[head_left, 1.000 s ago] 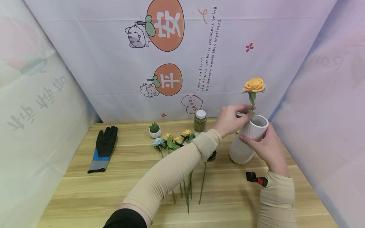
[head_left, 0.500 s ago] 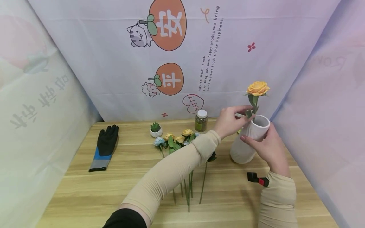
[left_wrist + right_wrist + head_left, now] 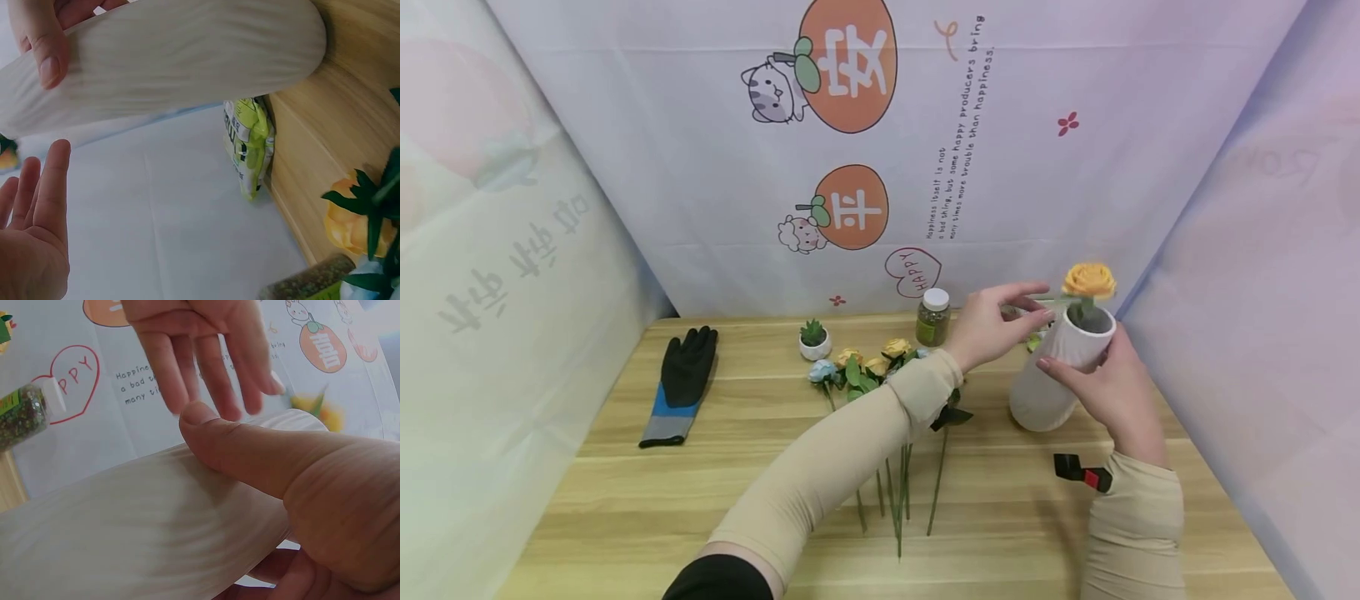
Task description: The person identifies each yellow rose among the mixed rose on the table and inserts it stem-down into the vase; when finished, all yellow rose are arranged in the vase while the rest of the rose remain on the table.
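In the head view, a white ribbed vase (image 3: pixel 1047 387) leans to the right on the table, and my right hand (image 3: pixel 1118 400) grips it near the top. The thumb lies across its near side, seen also in the right wrist view. A yellow rose (image 3: pixel 1088 281) stands in the vase mouth, its bloom just above the rim and its stem hidden inside. Beside the rim, my left hand (image 3: pixel 995 327) is held with its fingers extended and nothing between them. The left wrist view shows its straight fingers (image 3: pixel 51 194) apart from the vase.
Several yellow and blue artificial flowers (image 3: pixel 822 372) lie mid-table, partly under my left sleeve. Behind them stand a lidded jar (image 3: pixel 933 321) and a small potted succulent (image 3: pixel 813 337). A work glove (image 3: pixel 685 375) lies at left. A green-and-white package (image 3: pixel 251 147) is behind the vase.
The yellow rose has gone down into the vase, its bloom now close above the rim. My left hand has let go of its stem. The right hand keeps holding the vase.
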`<state>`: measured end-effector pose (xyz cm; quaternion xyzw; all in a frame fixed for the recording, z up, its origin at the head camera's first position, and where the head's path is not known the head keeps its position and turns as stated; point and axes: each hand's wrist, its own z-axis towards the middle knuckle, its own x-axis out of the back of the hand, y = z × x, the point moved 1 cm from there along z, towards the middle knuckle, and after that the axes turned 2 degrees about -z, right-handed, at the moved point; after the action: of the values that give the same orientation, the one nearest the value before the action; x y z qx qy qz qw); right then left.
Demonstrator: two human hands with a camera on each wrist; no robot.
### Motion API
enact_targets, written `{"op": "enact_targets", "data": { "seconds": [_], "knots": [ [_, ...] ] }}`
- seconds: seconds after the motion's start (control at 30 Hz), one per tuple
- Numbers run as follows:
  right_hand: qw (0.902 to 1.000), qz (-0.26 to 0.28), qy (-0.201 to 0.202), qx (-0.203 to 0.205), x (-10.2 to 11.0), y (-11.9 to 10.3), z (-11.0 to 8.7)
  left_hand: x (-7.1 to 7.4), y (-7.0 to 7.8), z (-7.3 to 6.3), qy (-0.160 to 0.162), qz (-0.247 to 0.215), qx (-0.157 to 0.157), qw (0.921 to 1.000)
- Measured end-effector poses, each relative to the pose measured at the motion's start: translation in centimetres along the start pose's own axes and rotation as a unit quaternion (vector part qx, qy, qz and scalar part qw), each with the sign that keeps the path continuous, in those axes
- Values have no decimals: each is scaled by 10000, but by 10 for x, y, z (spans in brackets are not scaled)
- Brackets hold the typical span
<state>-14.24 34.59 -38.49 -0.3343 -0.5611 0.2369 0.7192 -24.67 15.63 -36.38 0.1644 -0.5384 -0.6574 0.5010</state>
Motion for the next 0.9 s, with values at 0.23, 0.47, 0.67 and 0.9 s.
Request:
{"op": "enact_targets", "data": {
  "seconds": [0.23,0.47,0.67,0.9],
  "knots": [
    [10000,6,-47,-78,0,-3,1,16,-8,-14,115,-566,254,9980],
    [10000,-7,-49,-56,-1,-4,1,37,-13,-36,196,-972,294,9946],
    [9999,-68,-39,-81,0,-4,2,63,-18,-66,209,-1183,434,9918],
    [9999,-49,-97,-126,0,-4,1,93,-34,-104,544,-1095,776,9895]
  ]
}}
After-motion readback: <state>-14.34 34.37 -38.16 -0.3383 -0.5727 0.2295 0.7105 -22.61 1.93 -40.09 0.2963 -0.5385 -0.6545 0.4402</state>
